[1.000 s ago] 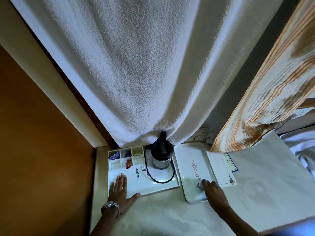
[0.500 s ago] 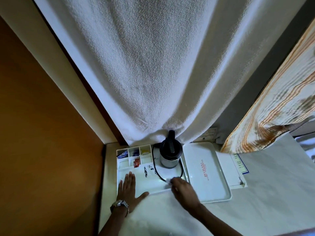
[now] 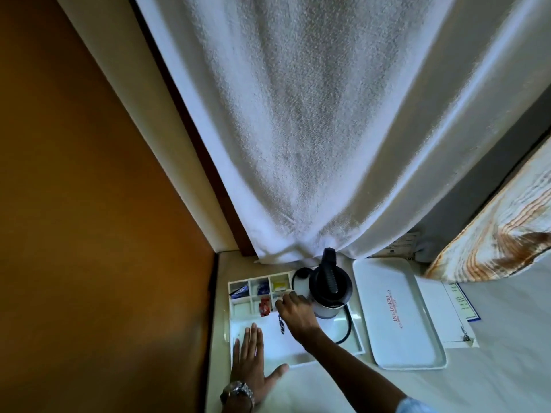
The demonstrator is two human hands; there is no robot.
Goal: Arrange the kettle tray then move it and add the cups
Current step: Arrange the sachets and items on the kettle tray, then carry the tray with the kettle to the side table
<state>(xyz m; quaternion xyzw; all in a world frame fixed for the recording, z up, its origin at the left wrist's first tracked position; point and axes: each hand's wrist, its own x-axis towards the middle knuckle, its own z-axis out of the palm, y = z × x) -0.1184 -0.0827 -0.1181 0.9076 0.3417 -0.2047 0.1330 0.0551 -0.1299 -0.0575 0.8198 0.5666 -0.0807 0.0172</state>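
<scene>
A white kettle tray (image 3: 356, 332) lies in the corner of the counter. On its far right stands a black and steel kettle (image 3: 329, 289), its black cord (image 3: 347, 326) looping over the tray. Small compartments (image 3: 253, 290) at the tray's far left hold sachets in blue, yellow and red. My left hand (image 3: 250, 362) lies flat, fingers apart, on the tray's near left corner. My right hand (image 3: 293, 311) reaches over the tray, fingertips at the compartments just left of the kettle; whether it grips anything is hidden. No cups show.
A second white tray (image 3: 396, 311) with red lettering sits right of the kettle tray, a printed card (image 3: 456, 314) beside it. A white towel (image 3: 313, 129) hangs down behind the kettle. An orange wall (image 3: 89, 204) closes the left; striped fabric (image 3: 492, 251) hangs at right.
My right hand left the second tray, crossed left over the kettle tray and now rests at the sachet compartments. My left hand stays flat on the tray's corner. The view shifted left.
</scene>
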